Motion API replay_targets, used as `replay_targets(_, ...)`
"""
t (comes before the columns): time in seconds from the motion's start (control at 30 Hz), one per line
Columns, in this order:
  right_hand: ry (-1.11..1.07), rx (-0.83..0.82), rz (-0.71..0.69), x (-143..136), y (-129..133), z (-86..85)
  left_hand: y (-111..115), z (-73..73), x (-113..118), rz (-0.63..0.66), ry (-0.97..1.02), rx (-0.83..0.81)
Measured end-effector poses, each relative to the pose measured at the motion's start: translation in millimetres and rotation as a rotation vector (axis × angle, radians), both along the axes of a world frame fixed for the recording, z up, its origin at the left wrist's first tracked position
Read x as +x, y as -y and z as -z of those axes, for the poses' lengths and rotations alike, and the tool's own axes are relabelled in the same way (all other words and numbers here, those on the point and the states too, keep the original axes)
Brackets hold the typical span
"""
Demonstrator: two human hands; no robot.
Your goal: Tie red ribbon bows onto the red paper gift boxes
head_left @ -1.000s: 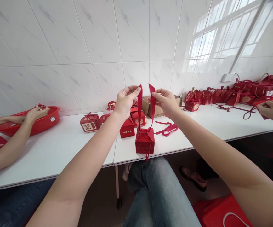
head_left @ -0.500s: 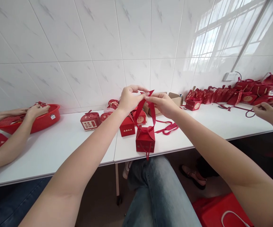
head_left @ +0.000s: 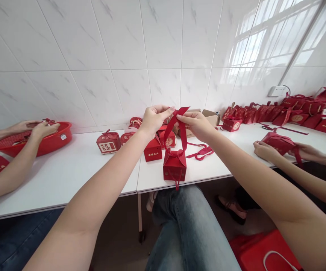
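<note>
A wide red ribbon (head_left: 183, 136) rises in a loop from a small red gift box (head_left: 174, 169) at the table's front edge. My left hand (head_left: 155, 119) pinches the ribbon near its top, and my right hand (head_left: 196, 122) pinches it just beside, fingertips close together. One ribbon end sticks out between them. The box stands upright with a thin cord handle hanging down its front. Just behind it is another red box (head_left: 153, 152) with gold lettering. More ribbon (head_left: 204, 152) lies loose on the table to the right.
On the left, a co-worker's hands (head_left: 43, 131) work over a red basin (head_left: 66, 141). On the right, another person's hands hold a red box (head_left: 278, 143). Rows of red boxes (head_left: 249, 114) line the wall. A cardboard box (head_left: 209, 118) sits behind my right hand.
The crossed ribbon ends between my fingers have shifted, with one end now pointing farther right. On the right, the co-worker has brought a red box over the table.
</note>
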State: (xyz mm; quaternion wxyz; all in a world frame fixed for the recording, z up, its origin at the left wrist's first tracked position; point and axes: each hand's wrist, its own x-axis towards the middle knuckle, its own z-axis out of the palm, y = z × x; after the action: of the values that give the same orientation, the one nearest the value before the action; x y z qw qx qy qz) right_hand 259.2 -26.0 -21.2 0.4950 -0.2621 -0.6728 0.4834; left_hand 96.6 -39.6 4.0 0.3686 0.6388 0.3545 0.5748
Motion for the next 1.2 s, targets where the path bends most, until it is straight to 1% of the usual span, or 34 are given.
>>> replay_targets(0.1,0.001,-0.011,0.020,-1.1,-0.6,1.3,-1.1,-1.5,2.5,-0.047,0.033,0.035)
replay_targets(0.23,-0.035,-0.031,-0.014,-1.5,-1.5,3.0,1.8,0.3,2.3,-0.022,0.055,0.032)
replay_targets(0.37,-0.114,-0.042,-0.073,0.7,-4.5,7.1,4.5,13.7,-4.6,0.082,0.012,-0.002)
replay_targets(0.47,-0.108,-0.048,-0.077,2.5,-5.6,11.9,2.5,27.1,-9.0,0.161,0.016,-0.022)
replay_targets(0.57,-0.054,0.005,-0.058,3.5,-5.0,16.1,-0.5,36.5,-9.8,0.288,0.006,-0.162)
replay_targets(0.63,-0.026,0.103,-0.045,4.7,-4.6,17.6,-2.2,39.5,-9.8,0.364,-0.033,-0.256)
replay_targets(0.67,-0.008,0.162,-0.037,5.7,-4.5,17.8,-3.1,40.2,-10.1,0.379,-0.051,-0.279)
replay_targets(0.77,0.134,0.372,0.037,11.6,-5.0,17.6,-6.5,41.2,-12.6,0.336,-0.086,-0.296)
replay_targets(0.9,0.579,0.811,0.213,20.5,-5.3,19.3,-10.4,42.8,-15.4,0.232,-0.122,-0.285)
replay_targets(0.97,0.791,0.999,0.298,22.0,-4.6,22.0,-10.6,43.6,-14.9,0.191,-0.120,-0.272)
replay_targets(1.07,0.997,1.144,0.421,20.0,-2.1,26.9,-9.6,44.2,-13.3,0.187,-0.064,-0.312)
replay_targets(1.2,1.121,1.234,0.523,16.2,0.0,31.7,-9.2,44.8,-12.6,0.259,0.070,-0.431)
